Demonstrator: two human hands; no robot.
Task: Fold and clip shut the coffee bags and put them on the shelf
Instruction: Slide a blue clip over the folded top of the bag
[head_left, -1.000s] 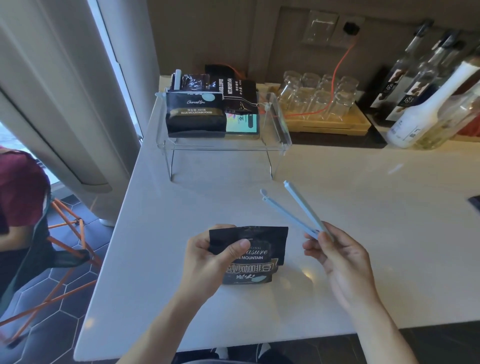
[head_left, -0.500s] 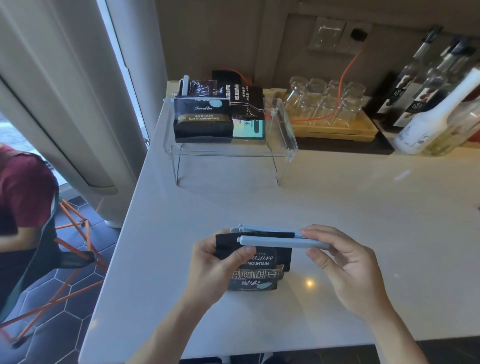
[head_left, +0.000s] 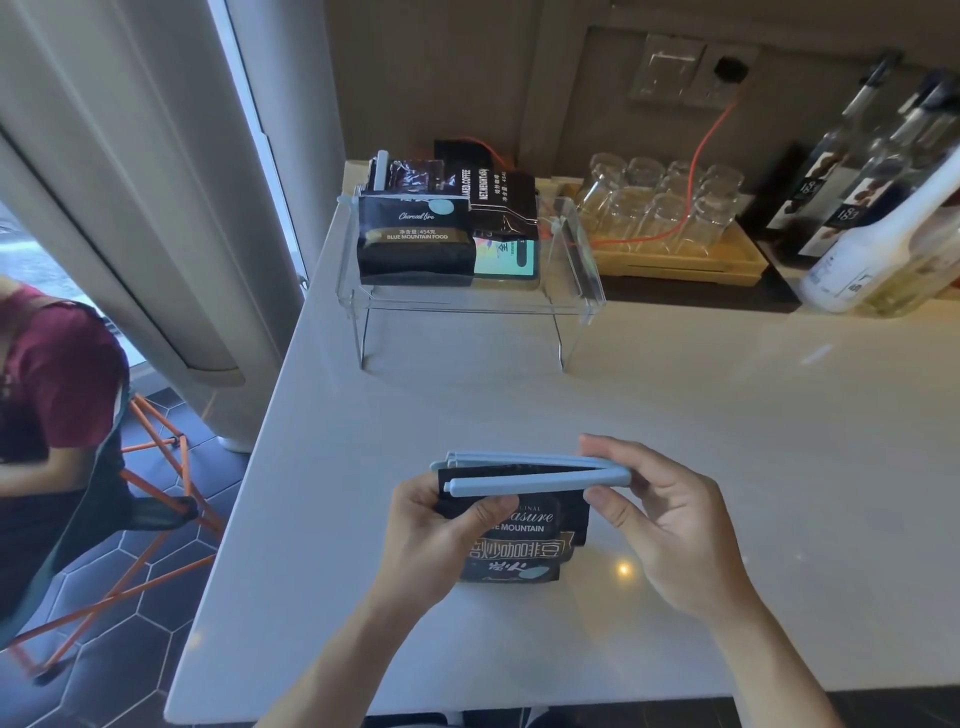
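Observation:
A small black coffee bag (head_left: 524, 545) stands on the white counter near its front edge, its top folded over. My left hand (head_left: 436, 540) grips the bag's left side, thumb across the front. My right hand (head_left: 670, 525) holds the hinge end of a light blue bag clip (head_left: 535, 474). The clip's two arms straddle the folded top and are still slightly apart at the left end. Further back, a clear acrylic shelf (head_left: 582, 270) carries several clipped coffee bags (head_left: 415, 239).
A wooden tray of upturned glasses (head_left: 670, 218) sits behind the shelf to the right, with an orange cable over it. Bottles (head_left: 872, 218) line the back right. A person in a dark red top (head_left: 57, 395) sits on an orange-legged stool at the left.
My right hand swung the open clip down from pointing away to lying level across the bag's folded top. The clip's arms have closed in around the fold.

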